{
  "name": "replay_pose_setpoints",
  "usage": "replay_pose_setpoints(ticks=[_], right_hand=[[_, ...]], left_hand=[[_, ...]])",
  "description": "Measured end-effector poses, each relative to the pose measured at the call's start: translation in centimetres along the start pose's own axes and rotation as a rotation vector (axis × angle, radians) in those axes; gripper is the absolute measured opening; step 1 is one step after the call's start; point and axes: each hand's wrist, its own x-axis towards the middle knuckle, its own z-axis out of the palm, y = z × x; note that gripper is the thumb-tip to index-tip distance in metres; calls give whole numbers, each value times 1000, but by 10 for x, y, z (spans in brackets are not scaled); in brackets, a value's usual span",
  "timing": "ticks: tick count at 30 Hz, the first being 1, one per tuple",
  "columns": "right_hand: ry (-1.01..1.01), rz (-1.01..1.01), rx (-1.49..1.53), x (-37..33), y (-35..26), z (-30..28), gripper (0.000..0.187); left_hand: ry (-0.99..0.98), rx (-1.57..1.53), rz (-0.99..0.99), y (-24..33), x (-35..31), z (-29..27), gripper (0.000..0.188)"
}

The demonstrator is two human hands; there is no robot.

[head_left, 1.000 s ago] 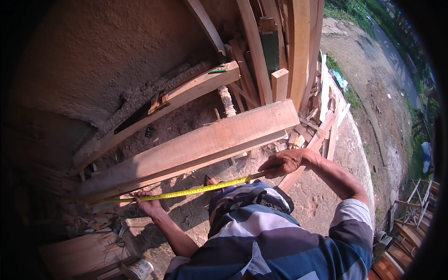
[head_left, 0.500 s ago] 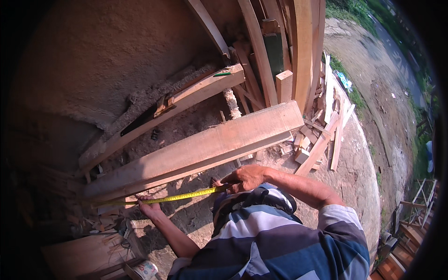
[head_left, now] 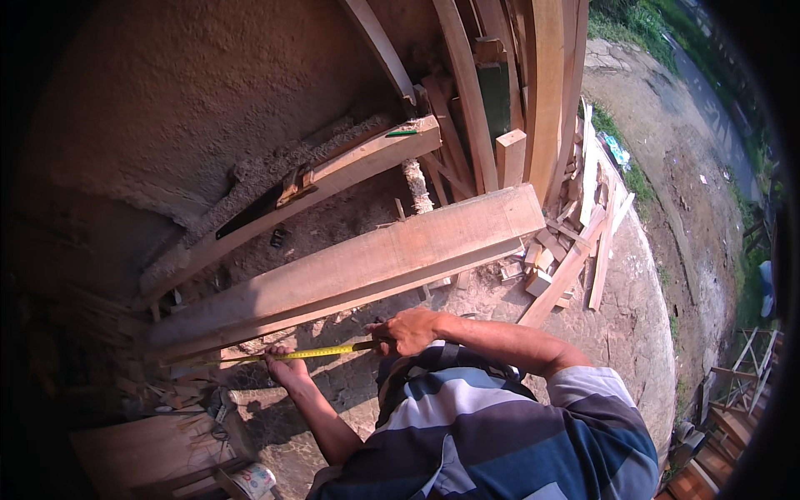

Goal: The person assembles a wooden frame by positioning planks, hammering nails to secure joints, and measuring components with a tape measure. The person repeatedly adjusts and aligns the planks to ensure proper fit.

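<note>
A yellow tape measure (head_left: 327, 351) is stretched between my hands, in front of the near side of a thick wooden beam (head_left: 358, 258). My right hand (head_left: 410, 330) is closed around its body end, which the fingers mostly hide. Farther left, my left hand (head_left: 286, 367) has its fingers closed on the yellow blade. Beyond that hand the blade's end runs on toward the beam's left end, where shadow makes it hard to see. Neither hand appears to touch the beam.
Behind lies a second beam (head_left: 367, 154) with a handsaw (head_left: 250, 212) and a green pencil (head_left: 402, 132) on it. Tall boards (head_left: 546, 92) lean at the back. Offcuts (head_left: 542, 267) are piled to the right. A wooden panel (head_left: 150, 446) lies at the lower left.
My right hand has moved left with the tape's body, and my left hand has shifted slightly right. The stretch of yellow blade between them is shorter. The beams have stayed put.
</note>
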Motion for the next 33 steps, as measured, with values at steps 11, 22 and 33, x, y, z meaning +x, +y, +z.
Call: replay_pose_setpoints(ticks=[11, 22, 33], right_hand=[[219, -28, 78, 44, 10, -11, 97], [726, 276, -340, 150, 117, -199, 79], [733, 512, -641, 320, 249, -281, 52]], left_hand=[[-475, 335, -472, -104, -118, 99, 41], [-232, 830, 105, -54, -29, 85, 59], [210, 1072, 43, 5, 55, 40, 74]])
